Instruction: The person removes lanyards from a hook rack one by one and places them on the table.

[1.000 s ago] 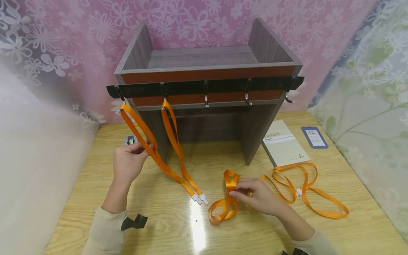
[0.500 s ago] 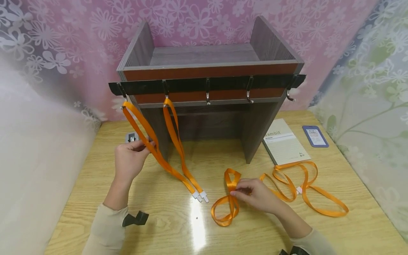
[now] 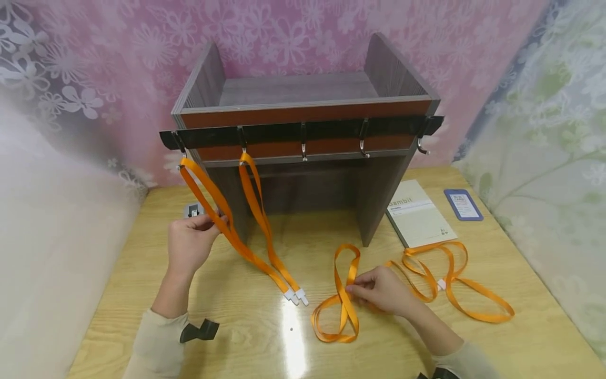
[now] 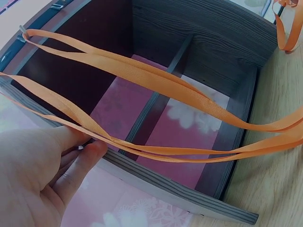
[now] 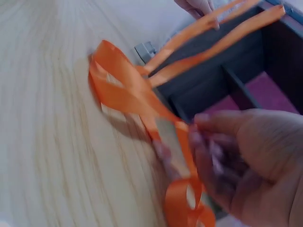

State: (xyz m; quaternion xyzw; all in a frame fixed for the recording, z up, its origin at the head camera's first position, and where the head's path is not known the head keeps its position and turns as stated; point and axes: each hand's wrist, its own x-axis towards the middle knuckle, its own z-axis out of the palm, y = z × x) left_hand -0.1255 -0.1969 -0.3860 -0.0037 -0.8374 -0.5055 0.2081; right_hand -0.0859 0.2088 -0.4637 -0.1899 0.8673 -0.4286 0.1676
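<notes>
Two orange lanyards hang from the left hooks of a black hook rail (image 3: 303,130) on a dark wooden shelf (image 3: 303,105). My left hand (image 3: 191,243) pinches the leftmost hanging lanyard (image 3: 208,202) partway down; the left wrist view shows its strap (image 4: 71,120) passing by my fingertips. The second hanging lanyard (image 3: 258,210) trails to the table beside it. My right hand (image 3: 379,288) pinches a loose orange lanyard (image 3: 343,295) twisted into a figure-eight on the table; in the right wrist view that lanyard (image 5: 137,94) is blurred. Another loose orange lanyard (image 3: 454,279) lies to the right.
A light notebook (image 3: 418,218) and a blue card holder (image 3: 463,204) lie on the wooden table (image 3: 265,342) at the right of the shelf. A small grey clip (image 3: 191,210) sits near the shelf's left foot. Three hooks on the rail carry nothing. Flowered curtains surround the table.
My right hand has drawn the loose lanyard out: its bunched loops have opened into a longer figure-eight. The left hand has kept its hold on the hanging lanyard.
</notes>
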